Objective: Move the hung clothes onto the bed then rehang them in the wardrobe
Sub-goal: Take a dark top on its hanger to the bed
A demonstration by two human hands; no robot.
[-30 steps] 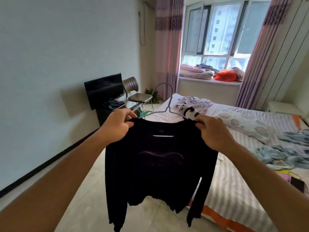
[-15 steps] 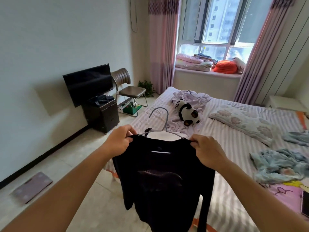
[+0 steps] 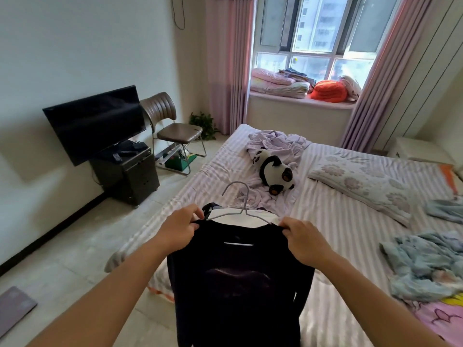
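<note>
Both hands grip black top at shoulders: left hand, right hand. Wire hanger inside neckline. Top hangs over bed edge, near toy panda.

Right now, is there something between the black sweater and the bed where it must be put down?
Nothing visible. Both hands hold the black sweater by its shoulders above the bed edge; the panda toy lies farther back.

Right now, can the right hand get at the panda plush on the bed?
Probably not yet: the right hand grips the black top, and the panda plush lies farther up the bed.
</note>
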